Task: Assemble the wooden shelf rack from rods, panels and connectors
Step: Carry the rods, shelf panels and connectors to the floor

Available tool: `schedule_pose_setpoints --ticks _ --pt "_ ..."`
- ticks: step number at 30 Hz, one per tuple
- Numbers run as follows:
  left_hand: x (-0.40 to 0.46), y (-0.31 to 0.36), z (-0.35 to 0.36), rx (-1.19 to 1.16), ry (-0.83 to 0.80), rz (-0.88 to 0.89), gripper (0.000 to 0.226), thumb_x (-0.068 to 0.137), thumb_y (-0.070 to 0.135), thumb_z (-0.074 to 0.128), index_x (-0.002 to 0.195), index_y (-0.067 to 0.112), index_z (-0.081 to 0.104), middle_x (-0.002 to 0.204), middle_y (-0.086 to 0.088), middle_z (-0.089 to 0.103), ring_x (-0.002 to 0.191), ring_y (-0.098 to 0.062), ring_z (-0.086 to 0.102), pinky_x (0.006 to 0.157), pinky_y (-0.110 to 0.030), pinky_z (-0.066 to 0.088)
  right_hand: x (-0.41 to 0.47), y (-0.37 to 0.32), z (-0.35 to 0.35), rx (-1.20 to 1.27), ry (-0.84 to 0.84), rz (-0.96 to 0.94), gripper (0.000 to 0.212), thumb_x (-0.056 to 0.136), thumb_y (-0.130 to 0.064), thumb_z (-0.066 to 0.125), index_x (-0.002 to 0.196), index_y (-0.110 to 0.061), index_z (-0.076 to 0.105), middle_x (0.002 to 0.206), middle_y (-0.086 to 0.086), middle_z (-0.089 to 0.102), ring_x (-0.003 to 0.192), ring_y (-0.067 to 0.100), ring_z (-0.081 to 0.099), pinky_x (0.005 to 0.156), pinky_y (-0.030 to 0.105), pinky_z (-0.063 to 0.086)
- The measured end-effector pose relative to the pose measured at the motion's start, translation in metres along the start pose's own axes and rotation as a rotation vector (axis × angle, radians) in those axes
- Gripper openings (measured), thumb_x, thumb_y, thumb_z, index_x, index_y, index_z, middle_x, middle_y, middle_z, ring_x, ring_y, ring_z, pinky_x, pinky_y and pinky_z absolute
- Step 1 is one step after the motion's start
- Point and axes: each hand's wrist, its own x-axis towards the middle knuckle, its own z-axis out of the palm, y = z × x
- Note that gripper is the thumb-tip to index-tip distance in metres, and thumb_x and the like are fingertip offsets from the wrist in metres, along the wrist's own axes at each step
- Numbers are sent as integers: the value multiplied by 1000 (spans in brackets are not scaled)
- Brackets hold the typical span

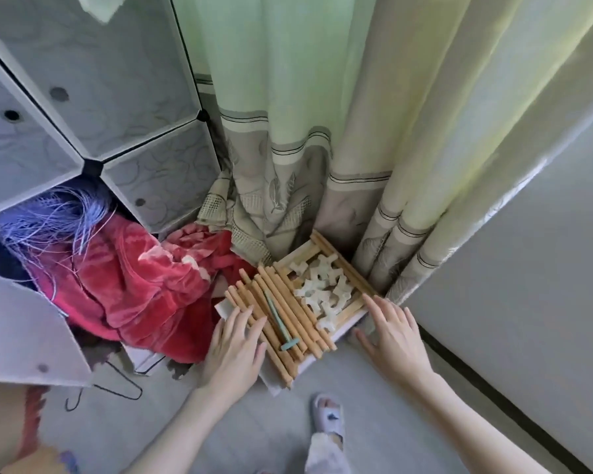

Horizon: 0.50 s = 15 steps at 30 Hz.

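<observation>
Rods (281, 313) of pale wood lay in a loose bundle across a white-framed panel (348, 319) on the grey floor (226, 436), tucked into the corner where the green curtain (288, 131) met the wall (528, 275). Beside them, toward the curtain, a heap of white plastic connectors (324, 290) sat inside the panel's frame, some spilling toward its near edge. On top of the rods lay a small teal mallet (280, 325), its head pointing toward you.

From the head camera, your left hand (235, 350) rested flat on the near left end of the rods, fingers spread and uncurled, gripping nothing. Your right hand (396, 331) was likewise spread wide, palm down, its fingertips at the right edge of the panel and the thumb reaching toward the panel's front corner; it clasped nothing either.

To your left, a red plush blanket (131, 285) spilled out of a grey plastic cube wardrobe (93, 97), one door (24, 336) of which hung ajar, and a bunch of bluish strings (53, 217) lay over the blanket. A wire hanger (117, 388) lay on the floor near the cabinet. Your foot in a white slipper (327, 419) stood on the floor between your forearms, just short of the panel.
</observation>
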Motion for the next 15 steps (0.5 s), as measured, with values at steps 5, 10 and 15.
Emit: schedule_pose_setpoints --ticks 5,10,15 --pt "54 -5 68 -80 33 -171 42 76 18 74 116 10 63 119 -13 58 112 -30 57 88 -42 50 100 51 68 43 -121 -53 57 93 -48 45 138 -14 44 130 11 54 117 33 52 100 44 40" --pt "92 -6 139 -167 6 -277 39 86 26 57 122 9 59 125 -15 53 116 -33 54 91 -43 47 175 90 138 183 -270 -49 57 95 -47 36 144 -19 31 140 10 44 123 30 43 101 40 39" --pt "119 -5 179 -354 4 -538 72 84 58 29 140 15 42 142 -14 35 134 -30 31 106 -38 27 214 105 190 295 -305 -5 50 95 -43 33 141 -23 30 137 2 43 122 20 44 102 40 41"
